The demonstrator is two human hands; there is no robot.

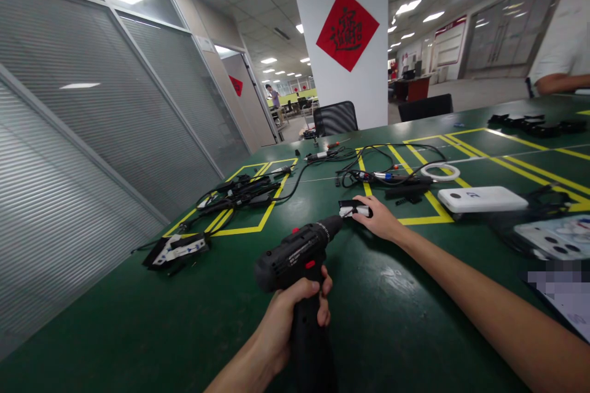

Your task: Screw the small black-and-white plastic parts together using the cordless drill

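My left hand [288, 313] is wrapped round the grip of a black cordless drill [299, 255], whose nose points away toward a small black and white part [353, 209] on the green table [396, 313]. My right hand [380, 218] reaches forward and is closed on that small part, holding it against the table right at the drill's tip.
A white power bank [482, 198], a white ring [440, 172] and tangled black cables [382, 175] lie beyond my right hand. More black parts sit in yellow-taped boxes at the left [242, 193] and near the table's left edge [175, 250]. Another person's arm [562, 81] shows far right.
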